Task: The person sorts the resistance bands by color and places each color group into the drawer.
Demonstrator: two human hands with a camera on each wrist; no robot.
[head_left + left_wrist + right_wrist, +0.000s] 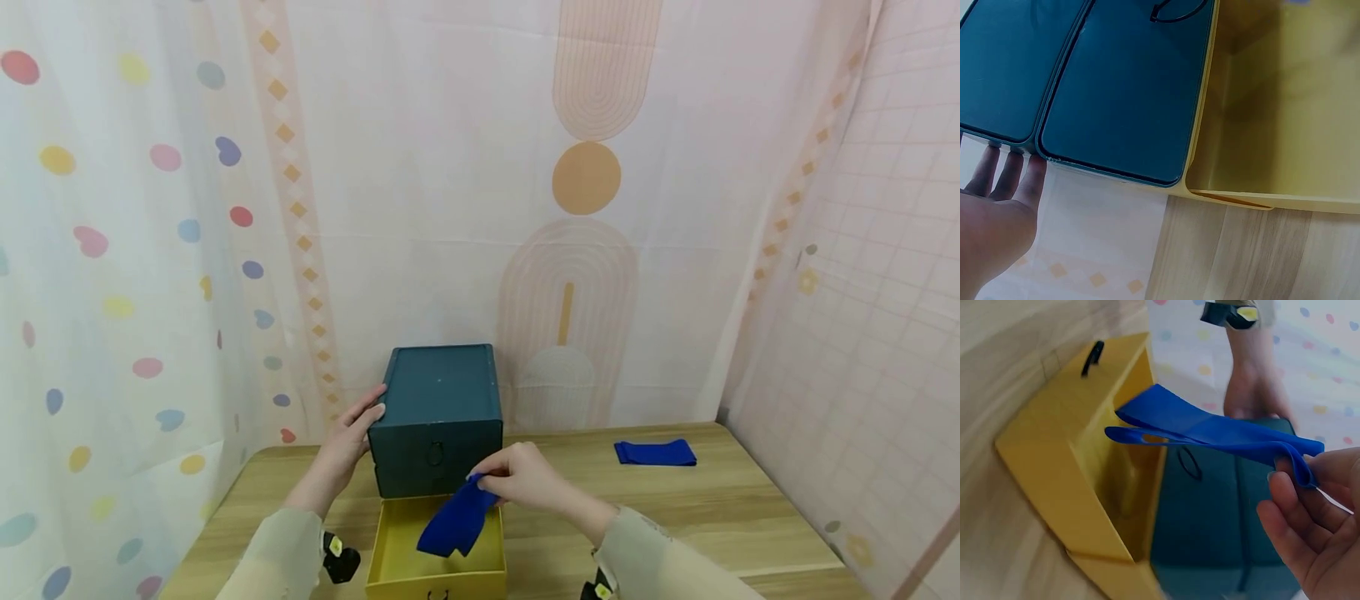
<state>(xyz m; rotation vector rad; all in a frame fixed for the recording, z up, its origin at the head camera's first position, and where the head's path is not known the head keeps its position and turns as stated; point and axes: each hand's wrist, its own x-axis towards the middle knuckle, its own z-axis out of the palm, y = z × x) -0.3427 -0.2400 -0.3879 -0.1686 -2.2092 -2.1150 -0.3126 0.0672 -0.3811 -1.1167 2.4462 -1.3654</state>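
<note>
My right hand [525, 479] pinches one end of a flat blue resistance band [459, 518] between thumb and fingers. The band hangs folded over the pulled-out yellow drawer [386, 546], and its loops show in the right wrist view. My left hand [348, 437] rests against the left side of a dark teal drawer box [442, 383], fingertips at its upper edge. In the left wrist view, the fingers [1029, 181] of that hand lie fairly straight along the teal side. The yellow drawer sits below the teal front, its inside bare where visible.
A second blue band [656, 453] lies folded flat on the wooden table [600, 517] at the right. Patterned curtains [435, 167] hang behind the table and along both sides. The drawer's black pull loop [1092, 358] faces the near side.
</note>
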